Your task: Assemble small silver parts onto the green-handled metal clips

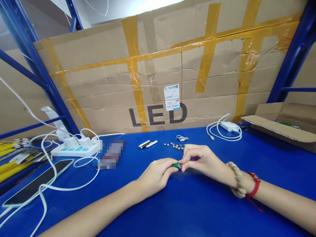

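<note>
**Left forearm (98, 209) nearest the camera; green tube (175, 165) pinched from two sides**

The left forearm crosses the lower foreground over a blue table (172, 214). The right forearm (278, 200) comes in from the opposite side, wearing a bead bracelet (238, 179) and a red bracelet (254, 184).

The green tube is small and located between the hands, near the middle of the table. The left hand (154, 172) has thumb and forefinger closed on its green body. The right hand (204, 161) has thumb and fingertips closed at the other end, which shows dark and silver. Whether those fingertips also hold a separate part cannot be determined. Contact between tube and table is likewise unclear.

Just behind the right hand lie several round metal discs (177, 146), with a looped cord (182, 138) beyond them. To the left of the discs, silver tubes (151, 144) lie grouped beside a black one.

Along the left side are a phone (37, 184), lying flat with a white cable across it, and a power strip (58, 151) with plugs fitted. At the far right, a white adapter (229, 126) lies with its cable coiled, near an open carton (278, 128). Behind the table stands a taped cardboard panel (103, 98) printed "LED".
</note>
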### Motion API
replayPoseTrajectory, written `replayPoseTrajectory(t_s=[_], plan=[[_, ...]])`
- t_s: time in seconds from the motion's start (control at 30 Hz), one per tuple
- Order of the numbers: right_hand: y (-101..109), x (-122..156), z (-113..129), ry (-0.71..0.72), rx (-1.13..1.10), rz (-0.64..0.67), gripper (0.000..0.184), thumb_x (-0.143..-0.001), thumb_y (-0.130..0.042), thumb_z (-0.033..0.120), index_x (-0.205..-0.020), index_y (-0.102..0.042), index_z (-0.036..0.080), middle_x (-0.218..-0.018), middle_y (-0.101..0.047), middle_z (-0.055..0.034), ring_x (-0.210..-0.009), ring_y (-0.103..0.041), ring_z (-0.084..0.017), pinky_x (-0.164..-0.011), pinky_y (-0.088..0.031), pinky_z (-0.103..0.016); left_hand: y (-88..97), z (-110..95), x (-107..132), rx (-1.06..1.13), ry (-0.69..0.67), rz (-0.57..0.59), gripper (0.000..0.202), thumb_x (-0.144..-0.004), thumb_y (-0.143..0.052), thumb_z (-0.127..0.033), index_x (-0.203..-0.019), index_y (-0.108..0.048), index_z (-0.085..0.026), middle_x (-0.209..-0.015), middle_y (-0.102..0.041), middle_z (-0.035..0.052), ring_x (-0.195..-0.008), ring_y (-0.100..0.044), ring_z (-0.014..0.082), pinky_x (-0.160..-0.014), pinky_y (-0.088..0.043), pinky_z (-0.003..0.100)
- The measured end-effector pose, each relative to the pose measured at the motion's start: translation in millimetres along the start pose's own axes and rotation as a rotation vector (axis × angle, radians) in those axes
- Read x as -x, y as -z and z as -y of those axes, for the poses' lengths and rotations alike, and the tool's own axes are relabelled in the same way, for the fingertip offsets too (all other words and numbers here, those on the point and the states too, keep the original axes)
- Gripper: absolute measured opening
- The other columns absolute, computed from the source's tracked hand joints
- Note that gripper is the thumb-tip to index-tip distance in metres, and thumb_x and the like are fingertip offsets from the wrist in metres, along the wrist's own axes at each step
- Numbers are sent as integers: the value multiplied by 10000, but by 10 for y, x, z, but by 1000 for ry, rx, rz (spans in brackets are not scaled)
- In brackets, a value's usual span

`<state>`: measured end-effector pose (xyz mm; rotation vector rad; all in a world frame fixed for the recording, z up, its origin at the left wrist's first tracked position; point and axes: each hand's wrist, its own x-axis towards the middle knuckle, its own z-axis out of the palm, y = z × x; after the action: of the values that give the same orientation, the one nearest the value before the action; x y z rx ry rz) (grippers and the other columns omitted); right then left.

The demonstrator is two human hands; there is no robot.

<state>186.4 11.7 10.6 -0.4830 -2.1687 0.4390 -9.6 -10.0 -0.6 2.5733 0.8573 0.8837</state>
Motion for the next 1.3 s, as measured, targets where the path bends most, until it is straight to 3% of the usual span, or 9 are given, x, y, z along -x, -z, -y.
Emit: replayPoseTrajectory(t_s=[0.2, 0.37, 0.47, 0.6, 0.67, 1.0, 1.3], plan=[[-30, 24, -3, -42, 14, 12, 161, -759, -645, 253, -638, -650, 146, -643, -578, -13, -627, -532, -86, -585, -414, -198, -19, 24, 11, -29, -22, 10, 238, -899, -367, -186, -973, -591, -152, -919, -631, 40, -821, -574, 131, -782, -444, 221], [-88, 48, 41, -157, 32, -55, 229, -777, -614, 311, -635, -619, 131, -646, -567, -28, -594, -516, -91, -559, -419, -210, -28, 42, 11, -30, -5, -48, 228, -891, -379, -179, -958, -595, -153, -900, -635, 38, -795, -578, 128, -756, -452, 218], [-122, 46, 59, -332, -99, -48, 257, -747, -630, 346, -633, -596, 118, -653, -565, -30, -527, -512, -80, -474, -431, -192, -36, 50, 11, -49, -17, -101, 217, -893, -399, -196, -948, -603, -150, -873, -637, 40, -762, -576, 127, -719, -452, 215], [-133, 2, 73, -702, -349, 45, 294, -664, -694, 363, -706, -588, 92, -584, -575, -23, -461, -513, -82, -379, -431, -165, -50, 55, 16, -109, -35, -134, 214, -892, -419, -209, -921, -621, -142, -778, -629, 35, -677, -551, 125, -645, -436, 220], [-127, -22, 83, -793, -411, 70, 314, -636, -713, 355, -717, -589, 79, -550, -571, -16, -440, -503, -73, -365, -427, -151, -54, 58, 19, -127, -51, -136, 217, -893, -423, -209, -915, -627, -139, -737, -616, 32, -648, -533, 121, -624, -427, 221], [-145, -16, 108, -856, -475, 62, 300, -672, -676, 342, -715, -552, 73, -524, -578, -4, -352, -482, -49, -329, -390, -122, -20, 74, 7, -158, -144, -193, 241, -891, -433, -142, -1060, -605, -155, -812, -629, 38, -708, -523, 123, -689, -403, 263], [-121, 2, 47, -856, -450, 106, 300, -677, -674, 357, -718, -573, 77, -506, -561, 0, -361, -487, -58, -339, -397, -131, -27, 94, 11, -93, -212, -228, 288, -863, -475, -93, -1109, -590, -187, -828, -619, 21, -719, -511, 108, -676, -399, 236]])
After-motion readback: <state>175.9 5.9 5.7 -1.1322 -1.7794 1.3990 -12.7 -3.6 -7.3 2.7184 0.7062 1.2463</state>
